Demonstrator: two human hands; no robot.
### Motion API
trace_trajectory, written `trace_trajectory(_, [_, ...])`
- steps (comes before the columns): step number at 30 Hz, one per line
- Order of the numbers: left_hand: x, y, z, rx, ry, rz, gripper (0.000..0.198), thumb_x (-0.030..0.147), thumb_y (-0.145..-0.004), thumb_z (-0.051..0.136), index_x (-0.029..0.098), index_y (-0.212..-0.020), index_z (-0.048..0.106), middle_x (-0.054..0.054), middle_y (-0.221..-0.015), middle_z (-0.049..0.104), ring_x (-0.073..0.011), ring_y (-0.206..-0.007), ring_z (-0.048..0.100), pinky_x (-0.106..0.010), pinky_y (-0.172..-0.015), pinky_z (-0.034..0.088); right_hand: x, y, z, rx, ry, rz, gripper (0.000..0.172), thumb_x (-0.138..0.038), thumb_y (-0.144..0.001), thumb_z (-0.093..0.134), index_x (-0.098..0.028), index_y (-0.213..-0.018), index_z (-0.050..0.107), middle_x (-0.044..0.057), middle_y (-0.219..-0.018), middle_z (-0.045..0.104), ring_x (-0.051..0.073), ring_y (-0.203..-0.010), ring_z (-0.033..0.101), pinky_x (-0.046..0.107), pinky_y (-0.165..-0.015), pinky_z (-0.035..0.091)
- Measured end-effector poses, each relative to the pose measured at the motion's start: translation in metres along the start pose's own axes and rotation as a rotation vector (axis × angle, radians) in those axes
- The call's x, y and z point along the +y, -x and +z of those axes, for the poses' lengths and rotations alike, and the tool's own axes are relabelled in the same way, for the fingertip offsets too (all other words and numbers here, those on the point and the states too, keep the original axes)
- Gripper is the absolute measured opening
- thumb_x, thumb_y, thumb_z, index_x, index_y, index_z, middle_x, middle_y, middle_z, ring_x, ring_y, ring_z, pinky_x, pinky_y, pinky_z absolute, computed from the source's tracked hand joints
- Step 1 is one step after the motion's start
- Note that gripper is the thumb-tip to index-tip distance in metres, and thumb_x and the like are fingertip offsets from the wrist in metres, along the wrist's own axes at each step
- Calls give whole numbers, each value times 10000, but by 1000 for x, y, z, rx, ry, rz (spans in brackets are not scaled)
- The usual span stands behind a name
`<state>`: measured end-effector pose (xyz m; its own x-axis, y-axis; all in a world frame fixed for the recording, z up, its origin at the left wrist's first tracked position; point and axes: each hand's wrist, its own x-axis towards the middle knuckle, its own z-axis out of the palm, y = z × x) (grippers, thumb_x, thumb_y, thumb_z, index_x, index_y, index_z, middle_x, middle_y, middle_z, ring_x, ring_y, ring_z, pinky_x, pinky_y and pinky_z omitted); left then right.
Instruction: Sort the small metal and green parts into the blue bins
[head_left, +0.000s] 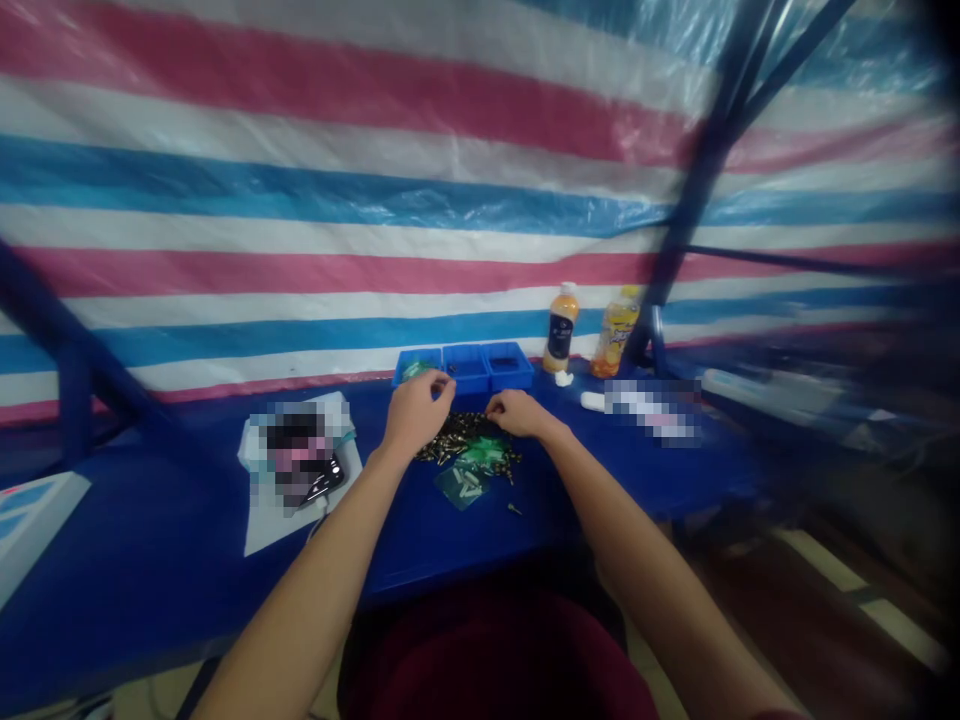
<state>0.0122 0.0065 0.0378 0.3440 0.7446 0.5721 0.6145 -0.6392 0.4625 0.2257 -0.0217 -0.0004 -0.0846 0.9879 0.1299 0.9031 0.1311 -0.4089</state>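
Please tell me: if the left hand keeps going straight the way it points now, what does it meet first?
Probably the blue plastic three-compartment tray, at its left compartment, just beyond the left hand. Depth is hard to judge from this view.

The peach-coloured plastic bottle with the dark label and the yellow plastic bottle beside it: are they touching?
Apart: the head view shows the peach-coloured plastic bottle and the yellow plastic bottle with a narrow gap between them.

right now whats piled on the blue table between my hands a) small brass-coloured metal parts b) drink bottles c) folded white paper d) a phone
a: the heap of small brass-coloured metal parts lies on the blue table between the left hand and the right hand.
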Motion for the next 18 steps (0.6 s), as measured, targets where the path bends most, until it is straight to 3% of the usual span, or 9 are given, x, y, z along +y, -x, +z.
trace_trajectory(6, [3,8,9,-106,-31,111,246,371,-904,515,229,-995,694,-34,-932,743,-220,-861,673,-333,-804,494,-3,1,-2,18,-14,-39,275,-299,-837,596,-262,-1067,743,19,-963,736,183,-874,656,250,-773,466])
trace_trajectory(18, [5,15,11,-197,-56,89,266,380,-908,500,235,-1010,698,-37,-939,744,-223,-875,678,-331,-793,501,-2,-3,3,20,-71,-4,182,-288,-855,609,-236,-968,743,27,-944,741,175,-859,660,240,-742,460])
